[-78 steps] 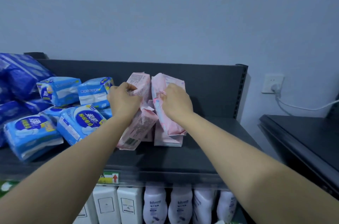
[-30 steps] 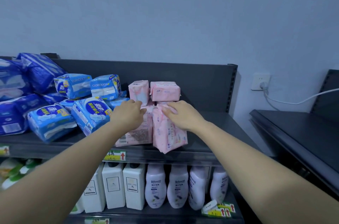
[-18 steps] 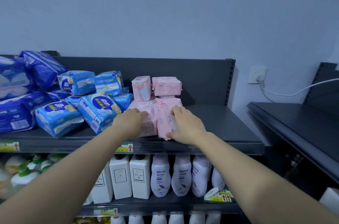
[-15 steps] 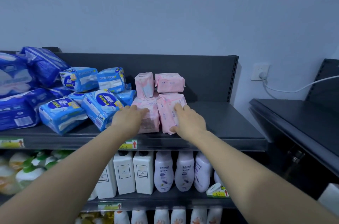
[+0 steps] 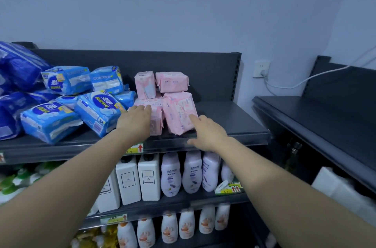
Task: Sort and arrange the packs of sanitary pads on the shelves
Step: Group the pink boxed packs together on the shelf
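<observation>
Grey wall stood behind a dark shelf [image 5: 225, 119]. On it I saw four pink packs [image 5: 173, 82] stacked two over two near the middle, with blue packs [image 5: 97, 111] heaped just to their left. The left hand [image 5: 135, 123] lay flat, fingers straight, on the lower left pack [image 5: 156, 123]. The right hand [image 5: 208, 133], apart from it, was loose and held nothing, its forefinger touching the lower right pack [image 5: 179, 111]. White and lilac bottles [image 5: 171, 174] lined the shelf below.
</observation>
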Motion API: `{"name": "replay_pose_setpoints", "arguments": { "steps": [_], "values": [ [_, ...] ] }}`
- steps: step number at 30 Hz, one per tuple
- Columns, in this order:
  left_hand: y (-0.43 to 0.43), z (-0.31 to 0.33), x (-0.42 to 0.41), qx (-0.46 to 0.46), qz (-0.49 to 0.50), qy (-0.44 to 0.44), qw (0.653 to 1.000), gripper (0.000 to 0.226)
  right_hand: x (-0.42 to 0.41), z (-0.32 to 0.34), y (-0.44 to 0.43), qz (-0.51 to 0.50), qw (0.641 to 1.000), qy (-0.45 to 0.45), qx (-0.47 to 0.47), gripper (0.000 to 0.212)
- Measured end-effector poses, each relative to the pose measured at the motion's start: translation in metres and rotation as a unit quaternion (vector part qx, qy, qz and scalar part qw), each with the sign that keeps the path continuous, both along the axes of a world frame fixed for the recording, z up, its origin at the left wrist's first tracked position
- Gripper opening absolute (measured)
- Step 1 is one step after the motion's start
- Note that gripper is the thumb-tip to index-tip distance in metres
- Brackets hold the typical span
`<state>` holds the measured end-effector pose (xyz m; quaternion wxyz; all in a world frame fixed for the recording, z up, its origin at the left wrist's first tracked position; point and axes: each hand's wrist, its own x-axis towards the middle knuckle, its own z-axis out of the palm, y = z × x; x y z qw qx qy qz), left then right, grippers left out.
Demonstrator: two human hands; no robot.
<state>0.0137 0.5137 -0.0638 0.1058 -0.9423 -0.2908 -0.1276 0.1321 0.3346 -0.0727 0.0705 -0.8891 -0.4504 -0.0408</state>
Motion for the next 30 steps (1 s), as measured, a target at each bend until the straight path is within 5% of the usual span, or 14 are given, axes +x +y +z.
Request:
{"name": "replay_pose_setpoints", "arguments": {
  "steps": [7,16,30],
  "values": [
    [-0.034,0.015,0.001,0.010,-0.070,-0.026,0.997,0.036,-0.009,0.008,-0.034,-0.039,0.999,-0.007,-0.010,0.070],
    [-0.084,0.027,0.002,0.013,-0.148,-0.003,0.989,0.041,-0.025,0.017,-0.108,-0.118,0.992,-0.031,-0.014,0.070],
    [-0.275,0.025,0.004,0.005,-0.356,0.000,0.935,0.049,-0.099,0.038,-0.315,-0.298,0.952,-0.063,-0.040,0.060]
  ]
}}
